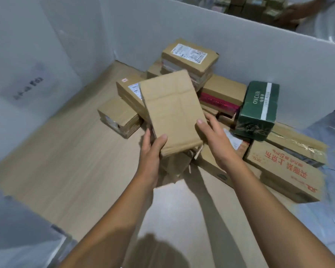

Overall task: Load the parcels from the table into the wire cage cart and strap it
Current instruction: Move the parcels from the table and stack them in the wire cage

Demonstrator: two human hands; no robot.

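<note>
Left hand [153, 149] and right hand [215, 140] grasp the box [172, 111] at its near end (far end unsupported); dropped askew, it could topple the far-corner pile [190, 55] in the cart [240, 45].

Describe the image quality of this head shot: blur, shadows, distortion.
Head view: soft with motion blur, the wall label unreadable, though ONCUR on the green box reads; head view: dark arm shadows fall on the cardboard floor below the brown parcel; head view: wide-angle splays the white wall outward.
</note>
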